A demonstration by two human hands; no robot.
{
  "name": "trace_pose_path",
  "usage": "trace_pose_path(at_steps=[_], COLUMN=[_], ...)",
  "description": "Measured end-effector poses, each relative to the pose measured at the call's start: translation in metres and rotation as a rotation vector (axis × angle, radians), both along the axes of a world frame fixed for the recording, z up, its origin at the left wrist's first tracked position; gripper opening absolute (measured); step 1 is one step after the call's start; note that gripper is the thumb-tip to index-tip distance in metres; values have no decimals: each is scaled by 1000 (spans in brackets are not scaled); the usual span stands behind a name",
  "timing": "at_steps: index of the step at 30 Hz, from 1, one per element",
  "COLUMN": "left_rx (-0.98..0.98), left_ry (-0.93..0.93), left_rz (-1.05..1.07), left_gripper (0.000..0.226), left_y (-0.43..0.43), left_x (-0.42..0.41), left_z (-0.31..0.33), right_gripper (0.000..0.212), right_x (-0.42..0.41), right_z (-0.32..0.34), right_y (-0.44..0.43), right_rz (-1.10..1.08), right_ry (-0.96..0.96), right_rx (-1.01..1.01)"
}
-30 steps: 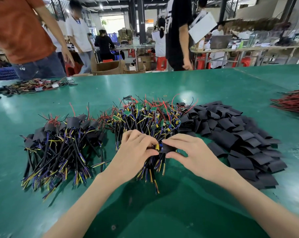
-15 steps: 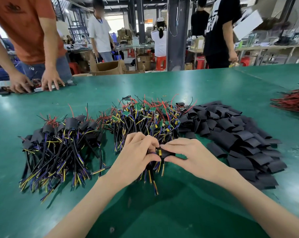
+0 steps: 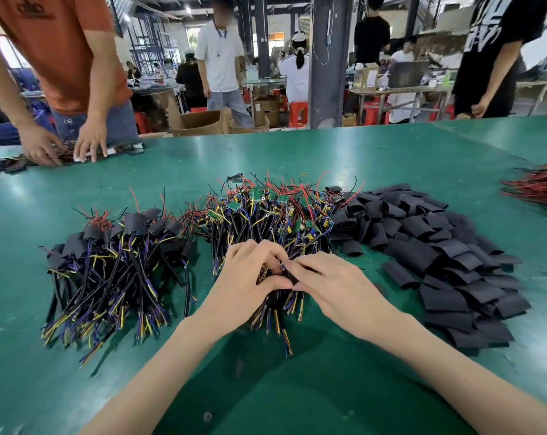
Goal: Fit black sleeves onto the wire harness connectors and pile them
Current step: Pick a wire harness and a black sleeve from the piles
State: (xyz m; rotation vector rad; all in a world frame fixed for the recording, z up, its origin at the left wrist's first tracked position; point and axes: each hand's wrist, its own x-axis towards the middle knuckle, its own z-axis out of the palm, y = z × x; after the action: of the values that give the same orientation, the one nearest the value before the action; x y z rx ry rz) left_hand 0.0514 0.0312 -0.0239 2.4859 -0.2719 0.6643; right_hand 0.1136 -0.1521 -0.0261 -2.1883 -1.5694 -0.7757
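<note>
Centre of frame, green surface [image 3: 391, 158] | left hand [image 3: 244, 277] is pinching harness [image 3: 277, 309], right hand [image 3: 335, 285] is pinching black sleeve [image 3: 299, 277] at its connector | likely best: keeping sleeve mouth open, pushing straight on | sleeved pile [image 3: 115, 255] is lying centre-left.

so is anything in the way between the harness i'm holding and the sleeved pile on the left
Nothing visible. The harness pinched between left hand and right hand has only a gap of green table between it and the sleeved pile; the unsleeved pile lies behind the hands, not across that path.
</note>
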Motion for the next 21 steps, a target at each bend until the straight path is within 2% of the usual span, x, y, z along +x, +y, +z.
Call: trace_pose_path(at_steps=[12, 21], left_rx=[24, 67], left_ry=[-92, -91], left_rz=[42, 60], left_gripper=[36, 43], left_y=[6, 4], left_x=[-1, -1], left_z=[-2, -7], right_gripper=[33, 34], right_x=[6, 5], right_z=[4, 1], right_y=[12, 14], right_rz=[-31, -21], right_ry=[-145, -140], right_rx=[-18, -25])
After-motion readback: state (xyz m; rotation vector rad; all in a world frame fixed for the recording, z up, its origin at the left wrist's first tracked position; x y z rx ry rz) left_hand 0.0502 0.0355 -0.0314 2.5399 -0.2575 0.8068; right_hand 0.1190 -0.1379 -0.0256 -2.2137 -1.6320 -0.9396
